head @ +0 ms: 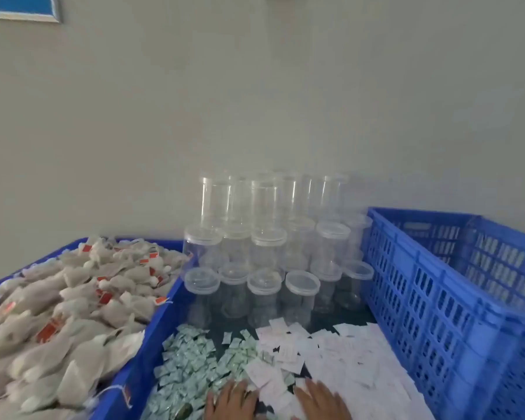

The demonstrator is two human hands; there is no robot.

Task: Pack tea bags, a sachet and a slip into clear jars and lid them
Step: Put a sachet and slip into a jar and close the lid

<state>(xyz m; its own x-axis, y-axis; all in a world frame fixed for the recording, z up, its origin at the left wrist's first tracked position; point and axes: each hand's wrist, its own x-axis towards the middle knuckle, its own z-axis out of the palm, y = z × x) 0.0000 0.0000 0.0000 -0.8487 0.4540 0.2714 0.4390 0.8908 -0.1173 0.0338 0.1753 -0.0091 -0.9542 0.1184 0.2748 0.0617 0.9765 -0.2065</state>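
Observation:
Several lidded clear jars stand stacked in tiers against the wall at centre. A heap of beige tea bags with red tags fills a blue tray at left. Pale green sachets lie spread on the dark table, with white paper slips to their right. At the bottom edge my left hand lies flat on the sachets with fingers spread. My right hand lies flat on the slips. Neither hand holds anything.
A tall blue perforated crate stands at right, its inside largely hidden. A plain wall rises behind the jars. A framed blue picture hangs at the top left corner.

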